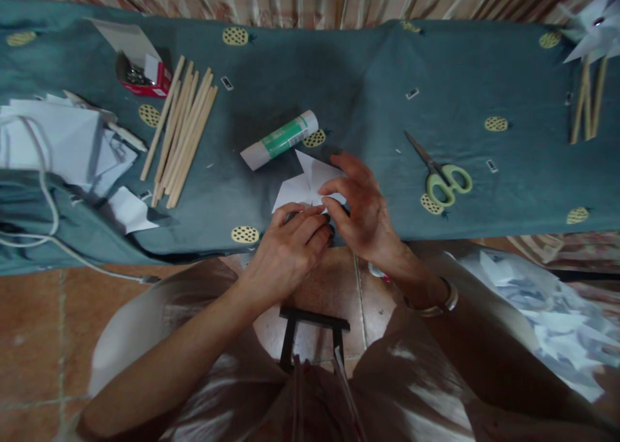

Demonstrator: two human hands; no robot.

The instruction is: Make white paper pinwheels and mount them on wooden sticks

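Note:
A white paper pinwheel (296, 189), its pointed blades partly folded, lies at the front part of the table between my hands. My left hand (290, 251) closes on its near edge, fingers bent and pressed together over the paper. From the other side my right hand (361, 203) grips it, thumb and index finger meeting near the pinwheel's middle. Fingers hide the near part of the paper. Just beyond the pinwheel lies a green and white glue stick (285, 136). Scissors (443, 180) with light green handles rest to the right, apart from my hand.
On the left are wooden sticks (186, 138), an open red box (145, 80) with small metal pieces, stacked white paper (53, 138) and a white cable (46, 190). Pinwheels on sticks (588, 99) lie at the far right. Below right is a bag of paper scraps (557, 319).

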